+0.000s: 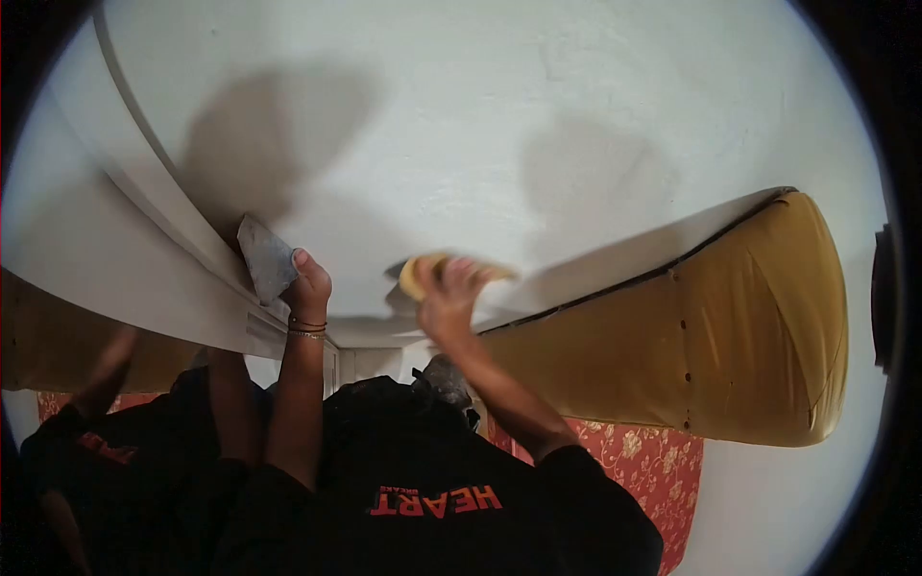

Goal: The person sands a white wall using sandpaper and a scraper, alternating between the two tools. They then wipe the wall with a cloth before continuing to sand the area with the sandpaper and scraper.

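My left hand (309, 288) is closed around a flat grey scraper (266, 259), with its thumb pressed along the near side. The scraper's wide end points up and left, close to the edge of a white frame. My right hand (449, 298) grips a thin yellow piece (415, 276) up against the white wall (451, 144). Motion blurs this hand, and I cannot make out what kind of thing the yellow piece is. Dark bracelets circle my left wrist.
A mustard-yellow padded panel (615, 355) with a dark edge stands on the right. Beneath it shows red floral fabric (634, 461). On the left, a white-framed mirror (125, 259) reflects my arms and black shirt. Shadows fall across the wall.
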`<state>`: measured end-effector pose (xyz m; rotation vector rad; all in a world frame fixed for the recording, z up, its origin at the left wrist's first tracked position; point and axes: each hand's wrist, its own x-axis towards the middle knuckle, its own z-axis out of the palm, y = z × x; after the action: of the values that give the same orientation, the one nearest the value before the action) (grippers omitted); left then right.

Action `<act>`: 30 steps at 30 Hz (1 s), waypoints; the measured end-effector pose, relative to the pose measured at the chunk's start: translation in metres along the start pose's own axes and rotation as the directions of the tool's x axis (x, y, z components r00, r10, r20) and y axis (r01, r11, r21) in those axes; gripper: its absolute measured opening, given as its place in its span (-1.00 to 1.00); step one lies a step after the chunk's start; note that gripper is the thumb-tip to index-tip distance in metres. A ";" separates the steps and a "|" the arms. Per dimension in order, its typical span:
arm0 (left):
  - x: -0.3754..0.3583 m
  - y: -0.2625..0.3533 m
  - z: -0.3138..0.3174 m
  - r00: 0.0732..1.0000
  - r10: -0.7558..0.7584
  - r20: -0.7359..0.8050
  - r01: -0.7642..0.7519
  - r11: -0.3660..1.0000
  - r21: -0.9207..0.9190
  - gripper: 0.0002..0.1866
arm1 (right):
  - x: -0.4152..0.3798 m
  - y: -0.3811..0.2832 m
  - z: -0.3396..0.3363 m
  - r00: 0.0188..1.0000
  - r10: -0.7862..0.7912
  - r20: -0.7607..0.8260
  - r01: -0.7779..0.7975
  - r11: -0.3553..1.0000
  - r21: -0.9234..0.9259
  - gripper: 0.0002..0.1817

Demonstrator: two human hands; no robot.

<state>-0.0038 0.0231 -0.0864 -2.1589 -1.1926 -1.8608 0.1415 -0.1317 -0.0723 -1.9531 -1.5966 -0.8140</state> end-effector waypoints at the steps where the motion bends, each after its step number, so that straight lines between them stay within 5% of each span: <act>1: -0.003 -0.002 0.003 1.000 -0.009 -0.002 0.009 1.000 -0.009 -0.39 | 0.029 0.010 -0.014 0.971 0.022 -0.238 -0.001 0.996 0.089 -0.45; 3: -0.009 -0.003 0.002 1.000 -0.019 0.011 0.020 1.000 -0.020 -0.41 | 0.113 0.019 -0.087 0.878 0.168 -0.449 -0.084 0.976 0.202 -0.38; 4: -0.008 -0.003 0.001 0.999 -0.040 0.033 0.042 0.998 -0.045 -0.43 | 0.142 0.020 -0.113 0.806 0.307 -0.506 -0.077 0.902 0.425 -0.37; 6: -0.012 -0.010 0.003 0.997 -0.059 0.044 0.062 0.996 -0.069 -0.44 | 0.150 0.025 -0.124 0.813 0.278 -0.513 -0.041 0.904 0.425 -0.35; 9: -0.022 -0.025 0.011 0.994 -0.013 0.111 0.013 1.000 0.002 -0.47 | 0.097 0.000 -0.045 0.871 0.229 -0.435 -0.158 0.968 0.193 -0.37; 11: -0.007 -0.007 0.004 0.997 0.071 -0.039 -0.070 0.997 0.033 -0.50 | 0.019 -0.026 0.007 0.998 -0.046 0.040 0.047 0.999 -0.021 -0.47; 13: -0.007 0.001 -0.001 0.997 0.065 -0.039 -0.064 0.998 0.021 -0.54 | -0.021 -0.027 0.027 0.982 -0.163 0.097 0.154 0.983 0.097 -0.46; 16: 0.003 0.001 0.000 0.991 0.096 -0.089 -0.093 0.995 0.037 -0.61 | 0.008 -0.016 0.003 0.992 -0.130 -0.005 0.130 0.989 0.064 -0.42; 17: 0.001 0.002 -0.001 0.987 0.122 -0.108 -0.116 0.992 0.058 -0.63 | 0.032 -0.013 -0.013 0.998 -0.007 -0.056 0.013 0.994 0.113 -0.40; 20: -0.013 -0.009 0.001 0.999 0.021 0.048 -0.021 1.000 -0.010 -0.66 | 0.140 0.014 -0.096 0.850 0.102 -0.517 0.000 0.981 0.194 -0.30; 23: 0.005 0.005 -0.004 0.993 0.101 -0.067 -0.100 0.995 0.017 -0.67 | 0.151 0.010 -0.107 0.867 0.140 -0.478 -0.035 0.974 0.223 -0.32; 26: 0.011 0.011 -0.005 0.984 0.118 -0.134 -0.114 0.993 0.034 -0.71 | 0.076 -0.025 -0.025 0.974 -0.005 -0.225 -0.021 0.993 -0.115 -0.45; 27: 0.006 0.008 -0.006 0.985 0.106 -0.136 -0.102 0.994 0.038 -0.71 | 0.040 -0.037 -0.002 0.995 -0.085 -0.043 0.083 0.996 -0.045 -0.48; 28: 0.000 0.003 -0.006 0.996 0.067 -0.057 -0.067 0.998 -0.009 -0.71 | 0.002 -0.040 0.026 0.959 -0.151 0.238 0.087 0.962 0.258 -0.44; 30: 0.003 0.007 -0.010 0.999 0.033 0.034 -0.031 0.998 -0.054 -0.71 | -0.009 -0.038 0.025 0.961 -0.177 0.211 0.114 0.953 0.280 -0.43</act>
<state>-0.0081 0.0146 -0.0775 -2.2332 -1.1195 -1.8715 0.1062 -0.1128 -0.0963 -1.8051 -1.8979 -0.4042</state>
